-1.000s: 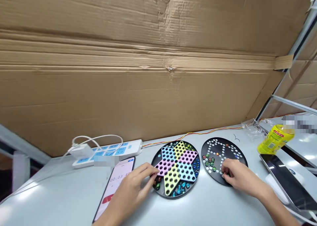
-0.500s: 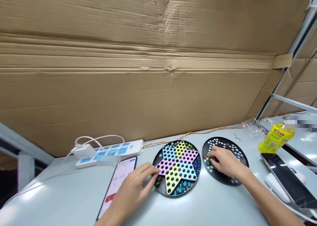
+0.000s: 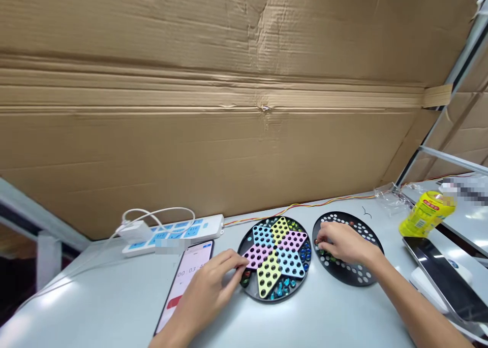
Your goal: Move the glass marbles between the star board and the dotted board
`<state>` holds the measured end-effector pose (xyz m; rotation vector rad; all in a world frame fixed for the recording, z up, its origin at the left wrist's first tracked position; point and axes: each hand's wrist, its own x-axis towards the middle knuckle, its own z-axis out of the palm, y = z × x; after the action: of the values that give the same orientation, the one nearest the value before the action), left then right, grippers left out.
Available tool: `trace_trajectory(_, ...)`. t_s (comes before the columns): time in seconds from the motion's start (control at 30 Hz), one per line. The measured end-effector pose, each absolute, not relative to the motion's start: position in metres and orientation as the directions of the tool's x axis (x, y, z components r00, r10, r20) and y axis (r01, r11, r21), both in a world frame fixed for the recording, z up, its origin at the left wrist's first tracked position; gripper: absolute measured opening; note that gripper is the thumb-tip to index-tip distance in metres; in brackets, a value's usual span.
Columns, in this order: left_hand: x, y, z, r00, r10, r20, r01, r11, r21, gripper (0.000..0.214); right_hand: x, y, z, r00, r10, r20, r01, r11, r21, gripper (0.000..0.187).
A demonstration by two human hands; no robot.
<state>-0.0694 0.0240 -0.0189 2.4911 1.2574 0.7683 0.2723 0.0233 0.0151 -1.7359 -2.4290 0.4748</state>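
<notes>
Left hand (image 3: pixel 206 294), right hand (image 3: pixel 345 244) on marble boards (image 3: pixel 263 298); phone (image 3: pixel 186 274) reads 00:03.

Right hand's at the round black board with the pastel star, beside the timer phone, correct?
No: the left hand is at the round black board with the pastel star, beside the timer phone, in the head view. The right hand is over the black board with white holes.
</notes>
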Motion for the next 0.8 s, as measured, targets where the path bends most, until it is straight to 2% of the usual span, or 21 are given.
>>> trace_trajectory(0.1,-0.069,0.023,-0.019,0.49,0.796,0.356,0.666,-0.605,0.436,0.026,0.248,0.016,0.016,-0.461,0.884,0.081,0.738,0.433,-0.517,0.014)
trace_trajectory(0.17,-0.07,0.023,-0.02,0.492,0.789,0.367,0.659,-0.613,0.435,0.025,0.22,0.011,0.015,-0.555,0.818,0.152,0.635,0.534,-0.558,0.012)
trace_trajectory(0.23,-0.07,0.023,-0.02,0.489,0.784,0.381,0.655,-0.619,0.433,0.023,0.188,0.009,0.01,-0.631,0.752,0.189,0.586,0.622,-0.519,0.011)
trace_trajectory(0.4,-0.071,0.022,-0.017,0.463,0.795,0.392,0.678,-0.602,0.422,0.026,0.141,0.014,-0.009,-0.714,0.684,0.152,0.605,0.711,-0.357,0.014)
trace_trajectory(0.63,-0.067,0.015,-0.014,0.449,0.888,0.1,0.824,-0.455,0.338,0.014,0.143,0.015,-0.025,-0.672,0.718,0.182,0.657,0.691,-0.3,0.02)
trace_trajectory(0.8,-0.06,0.012,-0.014,0.385,0.921,0.05,0.858,-0.378,0.347,0.018,0.135,0.016,-0.026,-0.685,0.709,0.17,0.651,0.7,-0.294,0.02)
